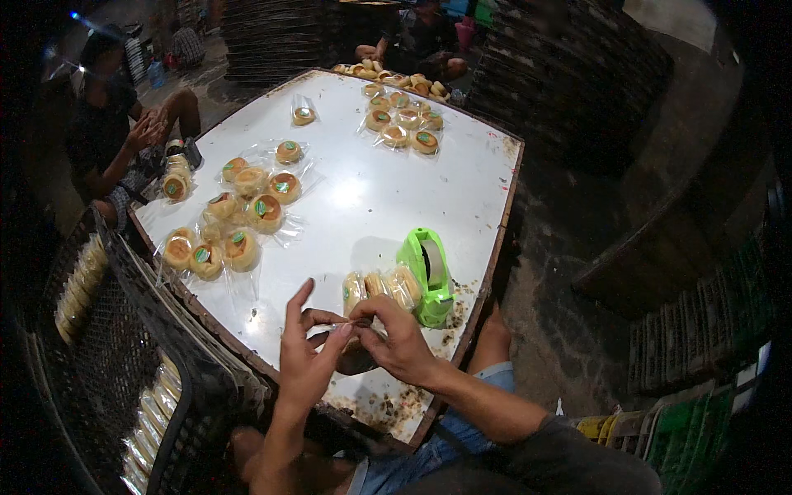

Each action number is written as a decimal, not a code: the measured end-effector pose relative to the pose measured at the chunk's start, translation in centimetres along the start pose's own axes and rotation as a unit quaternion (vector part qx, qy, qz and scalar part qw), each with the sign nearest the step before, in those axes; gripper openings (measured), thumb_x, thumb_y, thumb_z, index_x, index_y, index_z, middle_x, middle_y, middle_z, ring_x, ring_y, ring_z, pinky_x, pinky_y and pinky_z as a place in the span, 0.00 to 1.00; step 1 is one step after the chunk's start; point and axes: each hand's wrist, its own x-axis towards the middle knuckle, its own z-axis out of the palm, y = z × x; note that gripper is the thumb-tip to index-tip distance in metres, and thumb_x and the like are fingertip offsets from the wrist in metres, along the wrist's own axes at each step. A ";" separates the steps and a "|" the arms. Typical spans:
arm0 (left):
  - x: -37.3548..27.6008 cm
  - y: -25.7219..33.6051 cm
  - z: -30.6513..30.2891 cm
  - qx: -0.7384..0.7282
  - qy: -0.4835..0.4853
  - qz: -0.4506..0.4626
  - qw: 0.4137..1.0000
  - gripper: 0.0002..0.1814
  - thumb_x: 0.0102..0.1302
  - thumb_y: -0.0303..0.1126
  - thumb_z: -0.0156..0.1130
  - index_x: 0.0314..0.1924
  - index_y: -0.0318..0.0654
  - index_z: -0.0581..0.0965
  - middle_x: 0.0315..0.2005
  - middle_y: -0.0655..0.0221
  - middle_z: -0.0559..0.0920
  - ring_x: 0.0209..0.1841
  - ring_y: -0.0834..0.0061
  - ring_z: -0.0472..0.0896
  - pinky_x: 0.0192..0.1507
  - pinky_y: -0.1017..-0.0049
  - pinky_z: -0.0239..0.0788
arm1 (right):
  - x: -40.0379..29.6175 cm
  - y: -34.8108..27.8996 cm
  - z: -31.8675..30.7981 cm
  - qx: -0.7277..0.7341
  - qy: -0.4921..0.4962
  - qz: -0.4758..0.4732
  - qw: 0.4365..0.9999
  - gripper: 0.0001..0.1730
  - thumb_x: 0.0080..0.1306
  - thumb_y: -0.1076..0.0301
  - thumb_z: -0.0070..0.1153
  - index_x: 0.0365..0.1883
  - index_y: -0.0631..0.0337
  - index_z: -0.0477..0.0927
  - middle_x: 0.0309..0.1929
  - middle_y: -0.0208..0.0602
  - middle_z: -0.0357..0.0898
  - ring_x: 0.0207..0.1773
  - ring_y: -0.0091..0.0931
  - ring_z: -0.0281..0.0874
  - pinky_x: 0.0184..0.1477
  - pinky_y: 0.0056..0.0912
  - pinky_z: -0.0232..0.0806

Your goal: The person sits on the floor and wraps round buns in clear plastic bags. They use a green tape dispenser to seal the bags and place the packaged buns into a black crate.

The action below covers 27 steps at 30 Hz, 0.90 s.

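Close to the table's near end, my left hand and my right hand meet over a bun in clear plastic, which lies in shadow. Thumb and fingers of each pinch the bag's plastic; the left index finger points up. My fingers cover part of the bun. Just beyond them stands a short row of wrapped buns on edge. Touching or very near that row's right end is a bright green tape dispenser with a roll of clear tape.
Bagged buns with green labels spread over the white tabletop; another group sits farther back. Loose buns are heaped beyond. A black plastic crate holds wrapped buns at left. A co-worker sits left, another person beyond.
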 end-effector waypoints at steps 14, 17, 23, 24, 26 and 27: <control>0.4 -3.7 0.5 0.363 -0.034 0.228 0.903 0.08 0.58 0.32 0.70 0.37 0.40 0.82 0.54 0.61 0.74 0.66 0.51 0.61 0.64 0.56 0.56 | 0.3 2.8 -3.3 -0.114 -0.066 -0.041 0.990 0.09 0.60 0.74 0.62 0.34 0.64 0.74 0.53 0.45 0.72 0.58 0.42 0.68 0.58 0.44 0.63; 1.3 -3.8 0.3 0.337 -0.031 0.208 0.918 0.08 0.58 0.34 0.69 0.33 0.39 0.81 0.56 0.59 0.72 0.67 0.48 0.57 0.67 0.51 0.50 | 0.6 4.2 -2.6 -0.126 -0.048 -0.065 0.989 0.09 0.60 0.72 0.62 0.34 0.65 0.74 0.52 0.44 0.73 0.58 0.42 0.68 0.59 0.43 0.62; 1.8 -5.3 0.9 -0.002 0.157 -0.001 0.988 0.09 0.63 0.35 0.68 0.32 0.36 0.81 0.48 0.61 0.77 0.53 0.71 0.72 0.54 0.70 0.64 | 2.2 2.5 0.4 0.092 0.063 0.123 0.986 0.12 0.64 0.66 0.62 0.28 0.64 0.74 0.54 0.41 0.75 0.57 0.33 0.70 0.59 0.37 0.62; 1.7 -3.6 1.7 -0.100 0.157 -0.035 0.982 0.08 0.65 0.32 0.66 0.34 0.37 0.76 0.38 0.68 0.77 0.39 0.81 0.71 0.45 0.78 0.64 | 1.8 1.0 0.7 0.166 0.081 0.162 0.969 0.11 0.66 0.67 0.61 0.34 0.63 0.73 0.54 0.40 0.73 0.55 0.29 0.70 0.58 0.37 0.62; 1.5 -5.0 2.1 -0.189 0.189 -0.025 0.963 0.09 0.65 0.29 0.65 0.35 0.38 0.71 0.34 0.72 0.73 0.36 0.83 0.68 0.43 0.79 0.63 | 0.7 0.0 2.7 0.225 0.152 0.174 0.946 0.11 0.67 0.69 0.58 0.42 0.63 0.70 0.55 0.39 0.71 0.55 0.29 0.69 0.59 0.36 0.62; 1.5 -5.4 2.3 -0.235 0.208 -0.021 0.949 0.11 0.65 0.27 0.65 0.35 0.39 0.69 0.32 0.74 0.71 0.35 0.83 0.67 0.43 0.79 0.62 | 0.4 -0.2 3.3 0.253 0.184 0.181 0.932 0.13 0.67 0.70 0.57 0.45 0.62 0.69 0.55 0.39 0.70 0.55 0.28 0.69 0.60 0.36 0.62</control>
